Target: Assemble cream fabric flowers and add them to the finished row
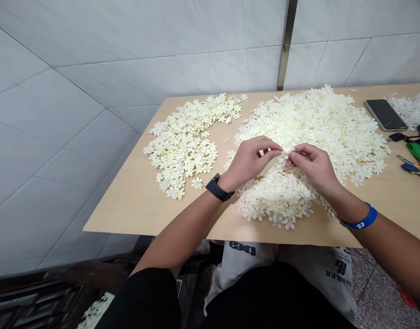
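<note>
My left hand point(251, 160) and my right hand point(312, 165) meet above a big heap of cream fabric flowers point(319, 132) on a light wooden table point(134, 201). Both hands pinch one small cream flower point(286, 153) between thumb and fingertips. A black watch is on my left wrist and a blue band on my right. A second, flatter spread of the same flowers point(189, 141) lies to the left of my left hand.
A dark phone point(384, 114) lies at the back right, beside another pile of white petals point(413, 108). Scissors with coloured handles point(414, 167) and a green tool point(418, 153) sit at the right edge. A tiled wall stands behind. The table's left edge drops off.
</note>
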Demonstrator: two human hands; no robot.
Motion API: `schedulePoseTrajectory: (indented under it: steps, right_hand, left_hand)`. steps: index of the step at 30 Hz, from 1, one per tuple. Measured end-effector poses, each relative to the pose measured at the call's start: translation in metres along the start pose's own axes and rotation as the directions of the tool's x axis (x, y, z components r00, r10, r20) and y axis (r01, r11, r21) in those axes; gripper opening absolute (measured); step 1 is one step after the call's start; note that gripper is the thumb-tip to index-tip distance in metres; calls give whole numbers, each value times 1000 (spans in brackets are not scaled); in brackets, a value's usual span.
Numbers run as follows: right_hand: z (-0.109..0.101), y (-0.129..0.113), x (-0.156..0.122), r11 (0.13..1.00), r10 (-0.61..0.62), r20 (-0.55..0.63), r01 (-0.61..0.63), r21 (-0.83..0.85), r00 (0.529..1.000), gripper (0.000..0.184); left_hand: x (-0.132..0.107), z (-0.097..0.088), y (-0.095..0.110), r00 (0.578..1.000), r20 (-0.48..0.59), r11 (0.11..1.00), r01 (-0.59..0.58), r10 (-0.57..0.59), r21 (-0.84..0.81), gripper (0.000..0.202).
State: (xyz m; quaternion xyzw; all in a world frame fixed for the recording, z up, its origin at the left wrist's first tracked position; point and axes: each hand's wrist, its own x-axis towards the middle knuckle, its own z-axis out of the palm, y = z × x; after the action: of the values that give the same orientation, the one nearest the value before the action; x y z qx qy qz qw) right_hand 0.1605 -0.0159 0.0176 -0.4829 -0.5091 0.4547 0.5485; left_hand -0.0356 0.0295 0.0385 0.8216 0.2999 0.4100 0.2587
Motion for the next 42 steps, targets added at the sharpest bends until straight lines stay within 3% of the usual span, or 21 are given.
schedulePoseTrajectory:
  steps: [7,34,42]
  right_hand:
    - [4,-2,-3,997,5,72,-10,72,997,36]
    - [2,3,-3,997,-22,141,11,81,990,30]
    - [3,-1,-4,1000,-4,68,5,-14,998,21]
  left_hand:
    - [-3,11,-4,992,-125,999,-24,30,46,8]
    - [-2,5,-1,994,-50,995,-96,97,9,16]
    - [-3,5,-3,997,-45,998,-60,60,1,19]
